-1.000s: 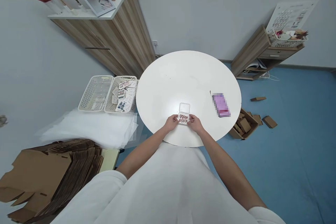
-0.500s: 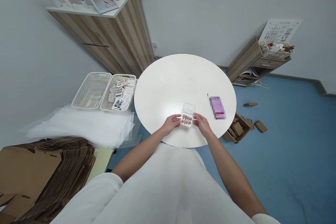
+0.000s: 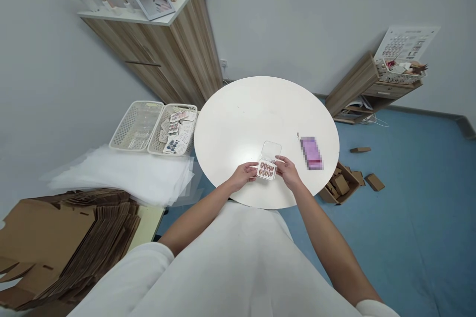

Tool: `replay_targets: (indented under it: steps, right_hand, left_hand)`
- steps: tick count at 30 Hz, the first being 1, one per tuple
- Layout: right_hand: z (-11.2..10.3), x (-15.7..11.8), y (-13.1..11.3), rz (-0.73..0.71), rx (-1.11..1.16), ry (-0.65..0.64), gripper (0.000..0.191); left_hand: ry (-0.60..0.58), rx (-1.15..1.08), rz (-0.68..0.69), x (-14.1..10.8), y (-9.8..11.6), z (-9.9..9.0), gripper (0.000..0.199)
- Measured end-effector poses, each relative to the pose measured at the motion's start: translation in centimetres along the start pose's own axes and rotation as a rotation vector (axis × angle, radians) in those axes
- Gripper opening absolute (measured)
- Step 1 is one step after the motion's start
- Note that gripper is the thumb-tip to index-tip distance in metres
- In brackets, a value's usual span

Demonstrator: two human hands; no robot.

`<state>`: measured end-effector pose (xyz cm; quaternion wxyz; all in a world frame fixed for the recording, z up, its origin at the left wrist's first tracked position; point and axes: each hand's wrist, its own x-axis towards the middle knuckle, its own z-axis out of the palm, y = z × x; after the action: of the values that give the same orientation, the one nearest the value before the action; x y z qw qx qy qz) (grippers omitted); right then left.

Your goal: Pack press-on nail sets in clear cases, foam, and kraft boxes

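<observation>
Case [image 3: 267, 169] has tilted slightly; left hand [image 3: 243, 175] and right hand [image 3: 287, 171] pinch it, purple box [image 3: 311, 152] nearby.

Two hands hold a small clear box [image 3: 267, 169] of fake nails over a round white table [image 3: 241, 124]. The left hand [image 3: 243, 176] and right hand [image 3: 288, 172] grip its sides. Its lid [image 3: 271, 149] is open.

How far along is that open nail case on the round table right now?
Done: a set of reddish press-on nails sits in the clear case. In hand: left hand and right hand hold the case at its sides over the white table. Left: the lid stands open, not yet shut.
</observation>
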<state>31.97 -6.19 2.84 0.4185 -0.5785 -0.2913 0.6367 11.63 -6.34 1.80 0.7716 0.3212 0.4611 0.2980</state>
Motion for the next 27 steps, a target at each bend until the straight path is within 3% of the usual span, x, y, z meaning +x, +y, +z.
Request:
replay_targets:
  steps: [14, 20, 27]
  right_hand:
    - [-0.6, 0.0, -0.2, -0.105, -0.02, -0.095, 0.026]
    - [0.3, -1.9, 0.4, -0.041, 0.03, -0.002, 0.043]
    - [0.8, -3.9, 2.0, 0.019, 0.086, 0.076, 0.042]
  left_hand:
    - [-0.028, -0.142, -0.03, 0.0, 0.6, 0.4, 0.04]
    - [0.001, -0.199, -0.007, 0.2, 0.2, 0.4, 0.041]
    - [-0.009, -0.173, -0.002, -0.3, 0.3, 0.6, 0.036]
